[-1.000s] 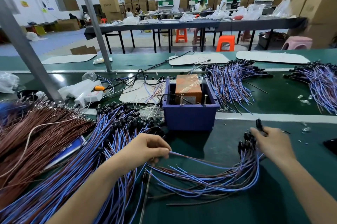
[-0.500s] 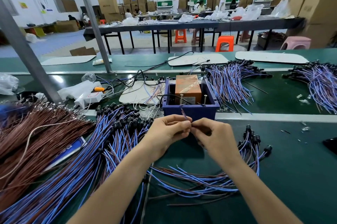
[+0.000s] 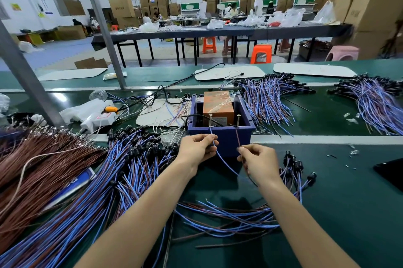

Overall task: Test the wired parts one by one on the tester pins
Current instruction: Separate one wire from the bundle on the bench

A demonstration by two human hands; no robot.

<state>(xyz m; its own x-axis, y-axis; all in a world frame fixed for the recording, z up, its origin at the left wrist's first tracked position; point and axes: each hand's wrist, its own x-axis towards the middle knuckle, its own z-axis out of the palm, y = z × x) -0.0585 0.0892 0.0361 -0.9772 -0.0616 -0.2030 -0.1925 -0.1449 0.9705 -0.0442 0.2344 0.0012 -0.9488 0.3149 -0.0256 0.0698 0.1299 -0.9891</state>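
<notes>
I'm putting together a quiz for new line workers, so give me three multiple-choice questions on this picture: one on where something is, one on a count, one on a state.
1. Where is the orange block?
A. inside the blue box
B. on a stool
C. under the brown wire pile

2. How many upright pins stand just behind the box's front wall?
A. one
B. two
C. four

3. What is the left hand doing?
A. lying flat on the table
B. pinching a blue wire
C. holding a phone

Answers:
1 A: the block sits between the box walls.
2 B: one pin stands to the left and one to the right.
3 B: the thumb and a finger close on the wire, which runs up towards the left pin.
</notes>
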